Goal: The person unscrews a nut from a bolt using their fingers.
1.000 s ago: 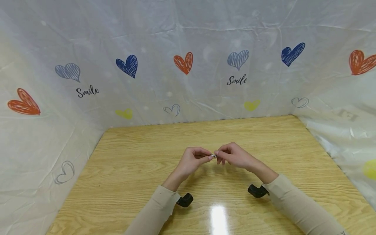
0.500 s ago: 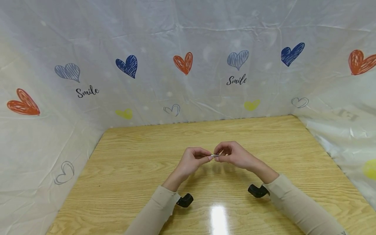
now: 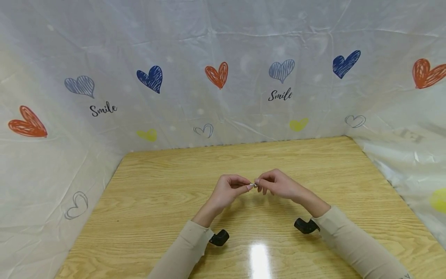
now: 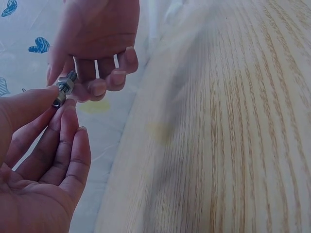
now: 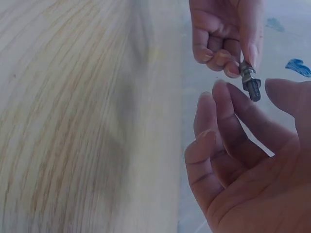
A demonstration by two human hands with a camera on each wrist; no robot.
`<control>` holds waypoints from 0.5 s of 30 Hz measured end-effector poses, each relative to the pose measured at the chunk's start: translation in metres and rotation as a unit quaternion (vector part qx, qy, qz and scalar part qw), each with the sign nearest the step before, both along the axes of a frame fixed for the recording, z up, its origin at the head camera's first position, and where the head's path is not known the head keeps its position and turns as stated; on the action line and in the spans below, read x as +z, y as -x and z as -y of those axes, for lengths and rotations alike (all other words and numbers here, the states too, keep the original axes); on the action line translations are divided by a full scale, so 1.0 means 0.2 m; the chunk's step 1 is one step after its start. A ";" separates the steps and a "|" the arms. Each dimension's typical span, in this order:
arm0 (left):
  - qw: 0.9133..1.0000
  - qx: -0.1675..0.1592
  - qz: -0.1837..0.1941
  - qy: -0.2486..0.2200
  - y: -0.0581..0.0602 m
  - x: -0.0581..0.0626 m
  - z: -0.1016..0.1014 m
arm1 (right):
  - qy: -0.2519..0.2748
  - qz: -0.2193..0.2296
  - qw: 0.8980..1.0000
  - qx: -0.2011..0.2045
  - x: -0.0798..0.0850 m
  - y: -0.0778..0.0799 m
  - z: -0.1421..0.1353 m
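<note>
Two hands and one bolt over a single wooden table (image 3: 163, 193). The left hand (image 3: 223, 192) grasps the bolt (image 5: 254, 92) by its head end, pinched between thumb and fingers; the threaded end points toward the right hand (image 3: 283, 187). One nut (image 4: 66, 84) sits around the bolt's shank, short of the threaded tip. The right hand is released, its fingers loosely bent and its thumb standing apart from the bolt, which lies between thumb and fingers; whether a fingertip touches it cannot be told. The bolt is held above the table, near the middle of the head view. Two beige sleeves (image 3: 182, 246) reach in from the lower edge, with one black fitting (image 3: 219, 238) at each wrist. A pale sheet (image 3: 244, 23) surrounds the table; it bears three red hearts, two dark blue, two striped grey-blue, three outlined, and the word "Smile" twice.
</note>
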State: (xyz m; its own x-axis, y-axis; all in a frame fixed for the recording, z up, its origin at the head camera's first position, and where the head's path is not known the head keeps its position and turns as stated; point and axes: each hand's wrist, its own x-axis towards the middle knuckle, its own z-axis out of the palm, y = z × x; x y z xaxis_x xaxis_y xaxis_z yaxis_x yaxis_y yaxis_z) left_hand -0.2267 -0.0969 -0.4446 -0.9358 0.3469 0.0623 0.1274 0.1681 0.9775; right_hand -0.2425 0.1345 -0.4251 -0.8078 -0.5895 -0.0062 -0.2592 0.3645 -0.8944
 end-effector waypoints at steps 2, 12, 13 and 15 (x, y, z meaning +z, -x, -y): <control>1.000 0.002 0.001 0.002 0.00 0.00 0.00 | -0.002 0.004 1.000 0.007 -0.01 0.00 0.00; 1.000 0.001 0.014 -0.004 0.01 -0.01 -0.01 | 0.013 0.004 1.000 0.019 -0.01 0.01 -0.01; 1.000 0.000 0.014 -0.005 0.01 -0.01 -0.01 | 0.016 0.004 1.000 0.019 -0.01 0.01 -0.01; 1.000 0.001 0.014 -0.008 0.01 -0.01 -0.01 | 0.020 0.003 1.000 0.016 -0.01 0.01 -0.01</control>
